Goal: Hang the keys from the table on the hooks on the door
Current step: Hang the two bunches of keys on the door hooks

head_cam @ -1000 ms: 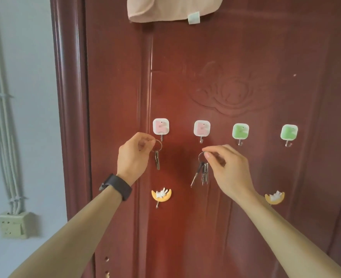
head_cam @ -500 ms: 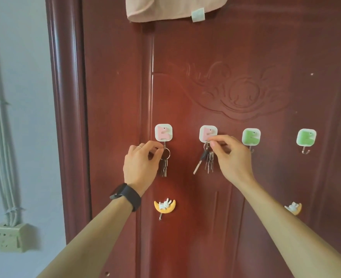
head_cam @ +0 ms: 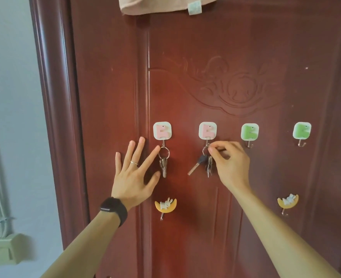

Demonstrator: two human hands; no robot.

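One key set point(head_cam: 164, 161) hangs on the left pink hook point(head_cam: 162, 131) of a red door point(head_cam: 245, 47); the left hand point(head_cam: 134, 173) is spread, empty. The right hand point(head_cam: 228, 161) pinches a second bunch point(head_cam: 204, 163) at the next hook point(head_cam: 207, 131), apparently not yet released. Two green hooks point(head_cam: 249, 132) are bare. No writing is legible.

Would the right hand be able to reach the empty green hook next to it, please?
Probably yes: the right hand pinches a key bunch beside the bare green hook, with nothing between them.
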